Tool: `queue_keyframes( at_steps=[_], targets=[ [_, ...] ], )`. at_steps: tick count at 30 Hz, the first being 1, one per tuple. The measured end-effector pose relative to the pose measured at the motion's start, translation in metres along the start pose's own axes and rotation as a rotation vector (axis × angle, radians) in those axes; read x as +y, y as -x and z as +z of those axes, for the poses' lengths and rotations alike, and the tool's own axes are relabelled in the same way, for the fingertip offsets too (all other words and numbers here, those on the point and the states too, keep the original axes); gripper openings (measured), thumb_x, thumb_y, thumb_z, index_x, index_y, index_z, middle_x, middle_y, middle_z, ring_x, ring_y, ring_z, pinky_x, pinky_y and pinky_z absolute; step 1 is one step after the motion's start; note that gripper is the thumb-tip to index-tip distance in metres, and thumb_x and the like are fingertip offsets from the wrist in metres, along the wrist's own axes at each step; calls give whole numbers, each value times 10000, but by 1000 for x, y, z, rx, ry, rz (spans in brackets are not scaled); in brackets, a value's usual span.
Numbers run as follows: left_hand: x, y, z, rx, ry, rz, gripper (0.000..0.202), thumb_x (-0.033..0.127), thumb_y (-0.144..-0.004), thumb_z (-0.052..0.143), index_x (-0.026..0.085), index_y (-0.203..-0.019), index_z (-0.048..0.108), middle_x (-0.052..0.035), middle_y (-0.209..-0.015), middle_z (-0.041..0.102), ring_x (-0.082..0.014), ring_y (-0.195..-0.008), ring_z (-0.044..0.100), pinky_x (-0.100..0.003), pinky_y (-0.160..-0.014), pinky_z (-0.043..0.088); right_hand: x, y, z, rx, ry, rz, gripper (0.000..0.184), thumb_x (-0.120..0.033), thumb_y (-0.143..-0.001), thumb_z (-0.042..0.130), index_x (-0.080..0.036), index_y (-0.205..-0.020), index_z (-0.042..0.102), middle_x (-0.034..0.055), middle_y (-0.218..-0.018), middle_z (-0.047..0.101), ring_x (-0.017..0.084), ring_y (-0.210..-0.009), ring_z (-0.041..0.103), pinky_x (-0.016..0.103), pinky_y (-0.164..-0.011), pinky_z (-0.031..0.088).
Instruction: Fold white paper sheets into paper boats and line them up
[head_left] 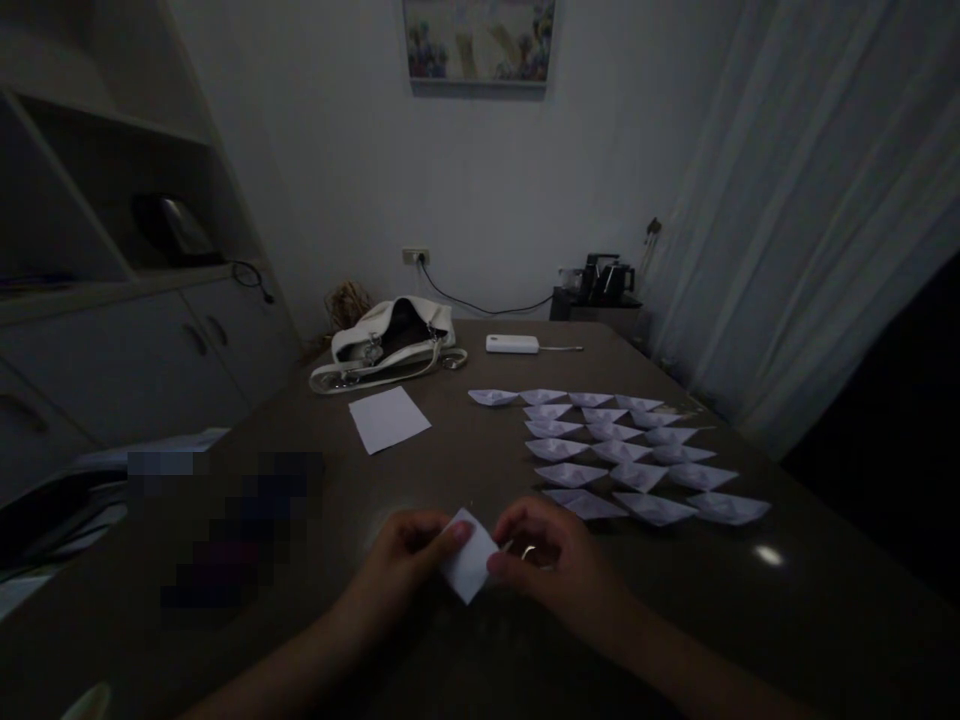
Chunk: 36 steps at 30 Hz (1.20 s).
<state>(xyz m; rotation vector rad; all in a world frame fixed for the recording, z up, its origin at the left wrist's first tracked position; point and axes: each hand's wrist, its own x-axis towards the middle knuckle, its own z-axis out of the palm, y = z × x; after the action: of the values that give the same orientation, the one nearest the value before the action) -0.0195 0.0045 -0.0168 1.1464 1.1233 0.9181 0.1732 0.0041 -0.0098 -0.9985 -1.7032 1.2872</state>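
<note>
A small folded paper, white and diamond-shaped, is held between my two hands just above the near part of the table. My left hand pinches its left side, with the thumb lying on the front face. At its right corner, my right hand grips the edge between thumb and curled fingers. Several white paper boats stand in rows on the table to the right, beyond my right hand. Farther back on the left lies a stack of square white paper.
On the brown table, a white handbag lies at the back left. A white power bank with a short cable is at the back. A blurred dark patch covers the left side. A black kettle stands beyond the far right end.
</note>
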Motion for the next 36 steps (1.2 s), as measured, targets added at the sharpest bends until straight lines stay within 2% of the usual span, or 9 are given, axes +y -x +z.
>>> queue_keyframes(
  at_steps=[5, 9, 11, 14, 17, 20, 24, 32, 36],
  targets=[
    [-7, -2, 0, -50, 190, -65, 409, 518, -664, 756, 110, -679, 725, -50, -597, 672, -129, -538, 576, -207, -529, 417, -2, 1, -3, 45, 273, -199, 135, -294, -780, 695, -196, -858, 646, -10, -729, 645, 102, -576, 564, 198, -517, 423],
    [-2, 1, 1, -134, 292, -136, 383, 488, -659, 777, 108, -677, 731, -53, -606, 672, -130, -559, 585, -214, -568, 435, -5, 4, -7, 5, 448, -389, 154, -333, -813, 669, -190, -868, 648, 18, -798, 663, 133, -681, 587, 235, -611, 434],
    [0, 2, 2, -171, 305, -155, 371, 477, -680, 767, 107, -676, 729, -54, -614, 673, -126, -563, 582, -215, -576, 431, -6, 5, -9, -29, 442, -459, 152, -331, -816, 669, -187, -858, 650, 22, -808, 659, 134, -702, 582, 237, -630, 430],
    [-1, 2, 2, -196, 289, -145, 363, 461, -667, 781, 105, -635, 718, -41, -587, 657, -106, -533, 553, -200, -545, 398, -8, 6, -9, -89, 361, -451, 171, -331, -815, 674, -202, -925, 654, 16, -847, 648, 115, -680, 566, 211, -598, 422],
    [-2, 2, 3, -202, 273, -142, 354, 453, -657, 789, 108, -626, 717, -23, -556, 637, -88, -499, 518, -190, -505, 360, -9, 7, -8, -108, 414, -429, 181, -343, -793, 694, -206, -905, 657, 15, -842, 627, 125, -707, 566, 225, -622, 419],
    [0, 3, 4, -206, 264, -154, 364, 466, -671, 777, 108, -635, 717, -28, -557, 638, -96, -501, 524, -198, -506, 365, -7, 6, -8, -55, 435, -399, 160, -343, -785, 698, -192, -813, 655, 15, -789, 608, 128, -675, 557, 232, -596, 411],
    [4, 4, 3, -185, 290, -160, 379, 478, -668, 778, 105, -638, 715, -44, -595, 658, -116, -544, 564, -208, -541, 394, 0, 4, -6, 29, 317, -369, 153, -327, -777, 709, -197, -850, 678, 14, -763, 618, 110, -587, 539, 212, -511, 396],
    [3, 6, 4, -250, 366, -182, 397, 480, -684, 766, 94, -620, 703, -42, -570, 637, -103, -514, 540, -200, -514, 368, 2, 5, -7, 60, 424, -529, 114, -263, -791, 704, -178, -864, 682, 51, -802, 670, 154, -727, 622, 256, -653, 459],
    [3, 8, 6, -227, 377, -222, 388, 468, -619, 811, 97, -604, 696, -20, -523, 604, -91, -475, 505, -194, -482, 338, 1, 6, -7, -51, 409, -549, 112, -287, -798, 690, -187, -846, 674, 45, -801, 659, 150, -722, 606, 251, -647, 447]
  ],
)
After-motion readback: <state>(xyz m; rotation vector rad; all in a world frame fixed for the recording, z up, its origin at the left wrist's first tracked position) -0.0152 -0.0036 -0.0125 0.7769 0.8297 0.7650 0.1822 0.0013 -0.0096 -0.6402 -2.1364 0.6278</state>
